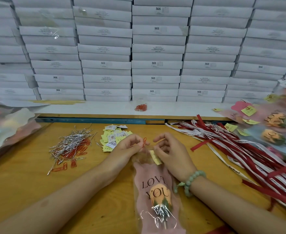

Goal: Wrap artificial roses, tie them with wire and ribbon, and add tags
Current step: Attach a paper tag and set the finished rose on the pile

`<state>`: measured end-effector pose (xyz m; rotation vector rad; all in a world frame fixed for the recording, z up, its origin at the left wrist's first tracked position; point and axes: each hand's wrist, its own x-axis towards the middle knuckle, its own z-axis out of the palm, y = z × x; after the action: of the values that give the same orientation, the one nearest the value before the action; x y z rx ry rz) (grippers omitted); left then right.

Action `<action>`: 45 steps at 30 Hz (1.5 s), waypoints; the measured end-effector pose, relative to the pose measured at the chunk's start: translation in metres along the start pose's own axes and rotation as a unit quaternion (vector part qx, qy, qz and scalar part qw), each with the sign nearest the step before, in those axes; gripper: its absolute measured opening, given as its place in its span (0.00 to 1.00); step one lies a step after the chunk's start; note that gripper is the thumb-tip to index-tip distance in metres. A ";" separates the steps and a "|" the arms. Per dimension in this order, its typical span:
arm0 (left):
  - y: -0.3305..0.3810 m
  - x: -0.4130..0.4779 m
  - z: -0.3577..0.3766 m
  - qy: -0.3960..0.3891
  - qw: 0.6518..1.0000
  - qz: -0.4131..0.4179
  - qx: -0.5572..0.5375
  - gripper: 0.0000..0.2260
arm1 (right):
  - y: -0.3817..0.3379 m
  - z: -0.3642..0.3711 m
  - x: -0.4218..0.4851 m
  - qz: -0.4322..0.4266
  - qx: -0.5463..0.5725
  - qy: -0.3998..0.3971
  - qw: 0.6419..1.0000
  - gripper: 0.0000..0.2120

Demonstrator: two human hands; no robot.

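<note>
Nearest the lens, a peach artificial rose (pixel 158 193) lies on the wooden worktop (pixel 37 183) in its pink "LOVE YOU" sleeve (pixel 144 171). Silver wire (pixel 160 209) is already twisted at the stem, which points toward the person, and the sleeve's mouth points away. No ribbon shows on it. Just beyond, the left hand (pixel 128 149) pinches a red paper clip (pixel 144 141) between thumb and forefinger, the other fingers loosely curled. The right hand (pixel 172 154), a green bead bracelet (pixel 192 180) at its wrist, holds a yellow tag (pixel 155 157) at the sleeve's far edge, fingers curled over it. Both forearms reach in low over the worktop, the wrists angled toward each other. The step appears to be clipping on the tag. It would go best with tag and film kept flat together and the clip slid on squarely until seated, gently enough not to tear the film. Wire ties (pixel 71 142) and spare tags (pixel 113 137) lie to the left, red-and-white ribbons (pixel 231 149) to the right.
</note>
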<state>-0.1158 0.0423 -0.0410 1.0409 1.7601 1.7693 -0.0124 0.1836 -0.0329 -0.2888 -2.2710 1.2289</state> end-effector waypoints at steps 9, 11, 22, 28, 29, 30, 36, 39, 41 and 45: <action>0.000 0.000 0.001 0.022 0.999 -0.025 -0.006 0.10 | -0.002 -0.017 0.001 -0.118 -0.085 -0.056 0.988 0.10; 0.000 0.001 0.002 0.027 0.999 -0.028 -0.009 0.08 | -0.003 -0.018 0.000 -0.146 -0.130 -0.071 0.978 0.07; 0.002 0.001 0.004 0.047 0.998 -0.027 0.028 0.07 | 0.002 -0.013 -0.002 -0.180 -0.284 -0.124 0.934 0.15; 0.000 -0.001 0.003 0.029 0.999 -0.012 0.033 0.08 | 0.001 -0.012 0.003 -0.120 -0.120 -0.069 0.983 0.11; 0.001 -0.001 0.003 0.022 0.999 -0.009 0.027 0.08 | 0.001 -0.013 0.005 -0.102 -0.087 -0.052 0.990 0.09; 0.001 -0.002 0.003 0.015 1.000 -0.005 0.021 0.09 | 0.002 -0.014 0.007 -0.083 -0.064 -0.038 0.994 0.08; 0.003 -0.001 -0.001 -0.021 0.998 0.021 -0.050 0.13 | 0.003 -0.010 0.012 -0.010 -0.006 0.006 1.000 0.05; 0.004 -0.003 -0.001 -0.037 0.997 0.027 -0.063 0.13 | 0.002 -0.005 0.010 -0.016 0.006 0.041 0.999 0.10; 0.003 -0.002 -0.001 -0.035 0.998 0.023 -0.052 0.12 | 0.001 -0.006 0.009 -0.020 0.020 0.053 0.998 0.15; 0.000 -0.001 -0.001 -0.010 0.999 0.011 -0.032 0.07 | 0.002 -0.007 0.010 -0.009 0.034 0.048 0.998 0.16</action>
<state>-0.1161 0.0408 -0.0409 1.0514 1.6750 1.8101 -0.0173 0.1939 -0.0281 -0.2940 -2.1412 1.2532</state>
